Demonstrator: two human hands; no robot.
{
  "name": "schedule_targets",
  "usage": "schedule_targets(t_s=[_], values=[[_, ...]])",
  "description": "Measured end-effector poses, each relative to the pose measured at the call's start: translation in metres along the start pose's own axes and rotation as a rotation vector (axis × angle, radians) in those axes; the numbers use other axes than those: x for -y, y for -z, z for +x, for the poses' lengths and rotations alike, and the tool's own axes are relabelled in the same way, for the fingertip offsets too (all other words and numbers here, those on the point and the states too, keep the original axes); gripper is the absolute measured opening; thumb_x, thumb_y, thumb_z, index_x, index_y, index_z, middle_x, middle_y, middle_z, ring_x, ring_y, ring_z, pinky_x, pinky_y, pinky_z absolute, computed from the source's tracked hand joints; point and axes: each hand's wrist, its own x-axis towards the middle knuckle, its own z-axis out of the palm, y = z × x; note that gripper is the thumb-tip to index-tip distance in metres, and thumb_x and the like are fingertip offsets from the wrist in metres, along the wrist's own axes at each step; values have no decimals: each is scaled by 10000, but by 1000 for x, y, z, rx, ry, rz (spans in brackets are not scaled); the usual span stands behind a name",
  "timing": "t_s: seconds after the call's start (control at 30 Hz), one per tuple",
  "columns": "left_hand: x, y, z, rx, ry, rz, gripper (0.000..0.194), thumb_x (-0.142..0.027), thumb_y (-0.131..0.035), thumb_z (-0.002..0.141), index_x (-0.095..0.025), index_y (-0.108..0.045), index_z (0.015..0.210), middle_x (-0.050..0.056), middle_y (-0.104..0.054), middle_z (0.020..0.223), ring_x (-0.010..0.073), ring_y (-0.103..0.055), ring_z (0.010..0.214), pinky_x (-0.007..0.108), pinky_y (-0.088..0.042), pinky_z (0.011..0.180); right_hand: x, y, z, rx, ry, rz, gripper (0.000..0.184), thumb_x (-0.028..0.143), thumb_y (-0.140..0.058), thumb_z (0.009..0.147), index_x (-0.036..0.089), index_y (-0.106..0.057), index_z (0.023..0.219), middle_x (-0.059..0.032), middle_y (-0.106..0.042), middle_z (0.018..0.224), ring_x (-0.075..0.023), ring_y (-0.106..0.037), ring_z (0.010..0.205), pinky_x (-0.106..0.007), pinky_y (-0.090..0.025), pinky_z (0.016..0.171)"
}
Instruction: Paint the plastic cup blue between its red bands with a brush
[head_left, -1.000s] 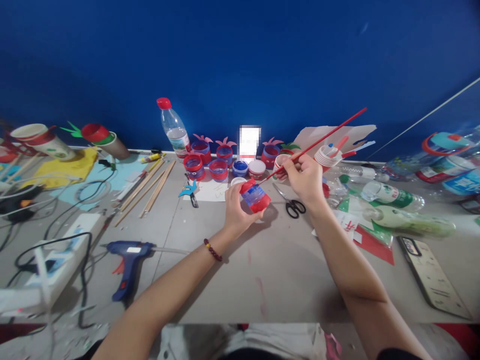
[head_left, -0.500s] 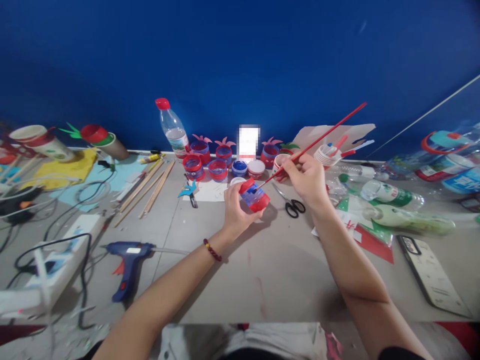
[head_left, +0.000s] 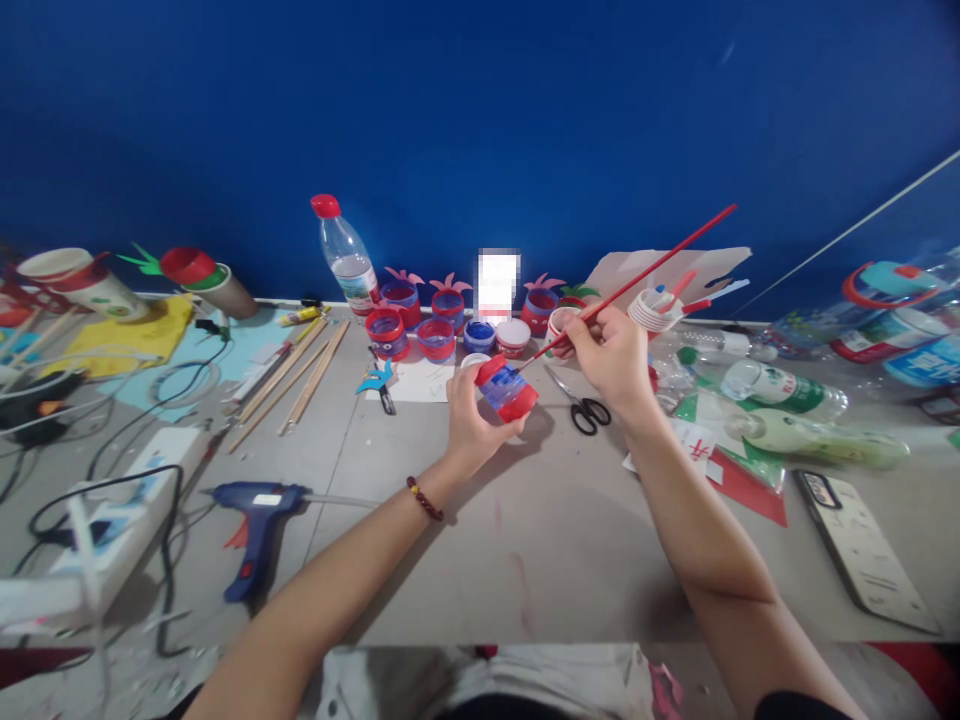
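Observation:
Tilted between the fingers and thumb of my left hand (head_left: 472,420) is a small cup (head_left: 508,390), painted red at both ends with a blue band round its middle. My right hand (head_left: 609,358) grips a long red paintbrush (head_left: 660,258) like a pen, its tip at the blue band. Behind the cup stand an open jar of blue paint (head_left: 480,336) and a closed jar with a whitish lid (head_left: 513,337). Several red and blue painted cups (head_left: 436,341) are grouped at the back, some with pink leaf shapes on top.
Black-handled scissors (head_left: 589,415) lie below my right hand. A blue glue gun (head_left: 259,530), wooden sticks (head_left: 315,380) and a white power strip (head_left: 135,510) are on the left. A water bottle (head_left: 349,260) stands at the back. Plastic bottles (head_left: 787,392) and a phone (head_left: 862,550) lie on the right.
The brush tip has shifted slightly along the blue band, with small movements of my right hand. My left hand and the cup have moved slightly leftward.

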Motion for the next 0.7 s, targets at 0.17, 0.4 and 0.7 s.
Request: schedule_targets(t_s=[0.17, 0.4, 0.7], values=[[1, 1, -1, 8, -20, 4, 834, -354, -855, 604, -249, -388, 1286, 90, -530, 1181, 267, -529, 1067, 449, -450, 940, 2, 4, -1, -31, 17, 24, 239, 432, -688, 830, 238, -584, 736, -17, -681, 620, -192, -693, 552, -354, -606, 571], [3, -2, -2, 7, -41, 13, 853, -352, -860, 588, -245, -387, 1290, 98, -533, 1199, 272, -524, 1066, 466, -447, 940, 1, -6, -9, 79, -14, 43, 283, 487, -682, 820, 216, -601, 800, 1, -676, 597, -192, -693, 536, -325, -590, 527], [1, -2, -1, 9, -16, 20, 833, -391, -849, 607, -248, -387, 1286, 94, -532, 1192, 274, -527, 1078, 467, -432, 961, 5, -3, -9, 14, 67, -53, 265, 454, -652, 848, 209, -587, 773, 10, -663, 594, -170, -685, 531, -291, -562, 513]])
